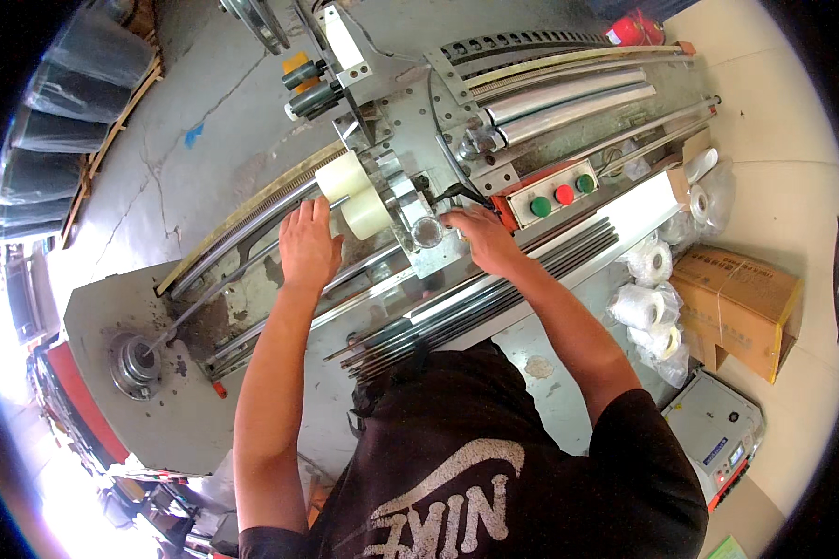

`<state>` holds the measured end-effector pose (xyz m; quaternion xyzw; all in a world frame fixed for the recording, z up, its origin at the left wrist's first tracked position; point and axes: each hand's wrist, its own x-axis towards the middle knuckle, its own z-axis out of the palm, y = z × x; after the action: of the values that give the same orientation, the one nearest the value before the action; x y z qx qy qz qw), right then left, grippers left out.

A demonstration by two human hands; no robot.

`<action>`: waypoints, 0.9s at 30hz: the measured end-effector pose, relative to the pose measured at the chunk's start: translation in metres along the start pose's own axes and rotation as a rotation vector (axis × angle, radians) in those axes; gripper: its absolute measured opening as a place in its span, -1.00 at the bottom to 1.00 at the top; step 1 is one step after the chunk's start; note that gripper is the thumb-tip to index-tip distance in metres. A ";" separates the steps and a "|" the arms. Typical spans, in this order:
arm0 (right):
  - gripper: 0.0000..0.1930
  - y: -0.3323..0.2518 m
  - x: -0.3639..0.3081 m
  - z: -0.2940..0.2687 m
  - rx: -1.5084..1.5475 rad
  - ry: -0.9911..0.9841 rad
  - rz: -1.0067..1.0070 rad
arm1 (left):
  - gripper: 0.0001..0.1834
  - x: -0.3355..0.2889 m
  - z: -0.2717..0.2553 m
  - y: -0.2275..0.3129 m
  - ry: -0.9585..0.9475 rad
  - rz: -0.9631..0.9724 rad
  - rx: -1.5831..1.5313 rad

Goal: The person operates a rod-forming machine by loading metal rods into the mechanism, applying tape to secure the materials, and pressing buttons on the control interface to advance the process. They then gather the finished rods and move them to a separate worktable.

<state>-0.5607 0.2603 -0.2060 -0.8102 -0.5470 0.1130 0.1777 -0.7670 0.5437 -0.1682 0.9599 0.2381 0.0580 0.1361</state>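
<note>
The rollers (367, 213) look like smooth cream plastic; the rod (216, 295) and chuck (135, 366) are shiny metal. Duller dark bars (475, 303) — matt cardboard box (736, 303) — black cloth shirt (578, 456) — glossy film on the spools (650, 261).

Lettering (464, 524) on shirt (438, 405) and carton (738, 303)

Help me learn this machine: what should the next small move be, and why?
Probably draw the left hand back from the rollers: it is close beside them, and the right hand is near the button box. If the rollers turn, fingers could be caught.
</note>
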 end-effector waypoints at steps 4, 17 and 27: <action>-0.46 0.023 0.021 0.003 -0.040 -0.185 -0.068 | -0.30 -0.002 -0.002 -0.004 0.026 0.007 -0.013; -0.57 0.033 0.024 0.017 -0.304 -0.149 -0.201 | -0.02 0.006 -0.016 -0.011 0.045 -0.075 -0.397; -0.66 -0.014 0.004 0.001 0.137 0.040 0.157 | 0.06 0.049 -0.038 -0.031 -0.231 -0.176 -0.616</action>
<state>-0.5714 0.2693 -0.2012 -0.8387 -0.4690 0.1477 0.2341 -0.7438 0.6017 -0.1388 0.8497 0.2741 0.0059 0.4503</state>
